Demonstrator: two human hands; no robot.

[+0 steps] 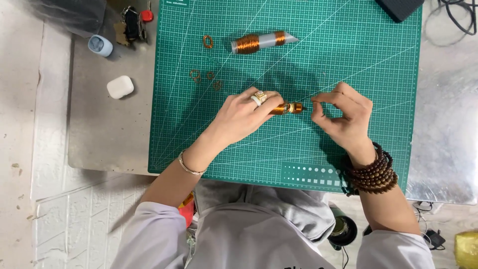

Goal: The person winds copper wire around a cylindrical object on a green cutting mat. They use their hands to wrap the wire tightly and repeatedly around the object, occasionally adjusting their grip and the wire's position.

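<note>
My left hand (244, 115) grips a short rod wound with copper wire (288, 108) and holds it level over the green cutting mat (348, 60). A ring sits on one finger and a thin bangle on the wrist. My right hand (346, 118) is just right of the rod's tip, with thumb and forefinger pinched at the thin wire end (314, 100). Dark bead bracelets wrap that wrist. A grey tube wound with copper wire (259, 42) lies on the mat further back.
Several small copper wire rings (207, 41) lie on the mat's back left. Off the mat to the left are a white earbud case (120, 86), a small blue-grey cap (100, 46) and a dark tool (132, 24). Cables (460, 15) sit at the back right.
</note>
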